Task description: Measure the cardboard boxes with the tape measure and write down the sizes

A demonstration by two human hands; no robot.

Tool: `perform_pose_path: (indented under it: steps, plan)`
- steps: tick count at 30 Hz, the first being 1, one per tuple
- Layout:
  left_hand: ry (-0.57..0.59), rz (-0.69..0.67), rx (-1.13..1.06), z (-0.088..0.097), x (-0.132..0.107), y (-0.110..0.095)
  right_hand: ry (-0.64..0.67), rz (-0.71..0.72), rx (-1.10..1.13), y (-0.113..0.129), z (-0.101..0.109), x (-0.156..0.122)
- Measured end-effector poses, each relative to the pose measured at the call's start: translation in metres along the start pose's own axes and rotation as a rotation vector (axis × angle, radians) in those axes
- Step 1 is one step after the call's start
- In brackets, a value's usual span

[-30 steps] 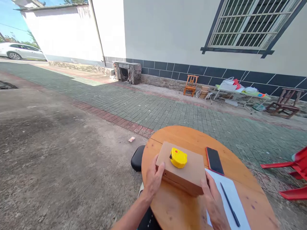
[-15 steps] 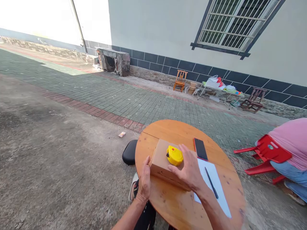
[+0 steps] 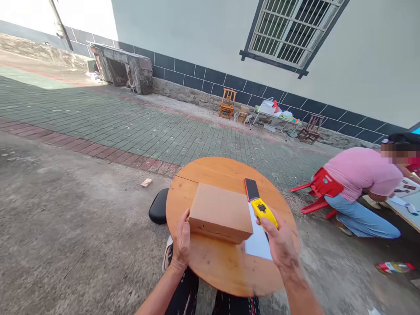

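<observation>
Here we are at one round wooden table [image 3: 210,168], two hands at work and one cardboard box [image 3: 221,210] between them, sitting on the tabletop! We see the left hand [image 3: 181,243] laid along the box's left end, fingers stretched out rather than curled round it, and partly hidden behind the edge. Over on the other side, the right hand [image 3: 282,243] has one yellow tape measure [image 3: 263,211], thumb and fingers closed round its lower part, and we find it held up just beside the box's right end. In our view it overlaps the near end of one phone [image 3: 252,189] and part of one white sheet [image 3: 257,243] (we also catch a dark sliver by the fingers, too covered to name). That makes one box, one tape measure, one phone, one sheet.

Look left and we have one black seat [image 3: 159,209] tucked beside the table, with one small packet [image 3: 146,182] on the ground near it. Further out we count two wooden chairs [image 3: 227,104] along the wall, one barred window [image 3: 292,33] above, and, to our right, one person in a pink top [image 3: 357,170], leaning forward on one red chair [image 3: 326,183].
</observation>
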State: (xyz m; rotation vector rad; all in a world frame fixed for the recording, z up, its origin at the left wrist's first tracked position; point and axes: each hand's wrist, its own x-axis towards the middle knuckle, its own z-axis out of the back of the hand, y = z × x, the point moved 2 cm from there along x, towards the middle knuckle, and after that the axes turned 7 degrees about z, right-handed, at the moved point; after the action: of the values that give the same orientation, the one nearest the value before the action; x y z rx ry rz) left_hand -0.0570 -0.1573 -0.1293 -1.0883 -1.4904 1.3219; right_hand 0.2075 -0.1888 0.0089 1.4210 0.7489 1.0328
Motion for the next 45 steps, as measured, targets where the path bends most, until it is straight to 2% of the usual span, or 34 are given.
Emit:
perform_pose_path:
  steps: [3, 7, 10, 12, 16, 20, 22, 25, 28, 31, 36, 39, 42, 43, 45]
  plan:
    - [-0.003, 0.0, 0.007, 0.0, 0.0, 0.002, -0.109, -0.046, 0.113, -0.013, 0.022, -0.017]
    - [0.027, 0.114, -0.068, 0.001, 0.007, -0.006, -0.172, -0.134, 0.233, -0.027, 0.029, -0.035]
    - [0.098, 0.259, -0.117, 0.004, 0.021, -0.023, -0.169, -0.161, 0.317, -0.03, 0.022, -0.037]
    - [0.155, 0.298, -0.084, 0.006, 0.033, -0.039, -0.168, -0.157, 0.357, -0.029, 0.014, -0.032]
    - [0.322, 0.29, 0.0, 0.0, 0.051, -0.074, -0.143, -0.16, 0.392, -0.024, -0.008, -0.012]
    - [0.412, 0.203, 0.016, -0.006, 0.047, -0.094, -0.086, -0.092, 0.439, -0.017, -0.016, -0.002]
    - [0.378, 0.12, 0.033, 0.0, 0.039, -0.091, -0.091, -0.066, 0.504, -0.019, -0.01, -0.007]
    - [0.226, 0.02, 0.167, 0.018, 0.021, -0.067, -0.126, -0.084, 0.579, -0.035, 0.01, -0.025]
    - [0.171, 0.065, 0.202, 0.03, -0.001, -0.035, -0.217, -0.089, 0.597, -0.058, 0.03, -0.046]
    - [0.217, 0.123, 0.093, 0.024, -0.016, -0.02, -0.253, -0.099, 0.568, -0.075, 0.036, -0.057]
    - [0.161, 0.137, 0.111, 0.009, -0.014, -0.027, -0.195, -0.1, 0.543, -0.074, 0.02, -0.055]
    - [0.088, 0.13, 0.182, 0.02, -0.014, -0.033, -0.181, -0.135, 0.608, -0.065, 0.017, -0.052]
    - [-0.048, 0.085, 0.227, 0.037, -0.022, -0.043, -0.183, -0.174, 0.684, -0.052, 0.026, -0.056]
    - [-0.064, 0.071, 0.225, 0.04, -0.028, -0.05, -0.162, -0.187, 0.7, -0.048, 0.03, -0.059]
    - [-0.015, 0.079, 0.21, 0.038, -0.042, -0.068, -0.067, -0.207, 0.712, -0.039, 0.035, -0.068]
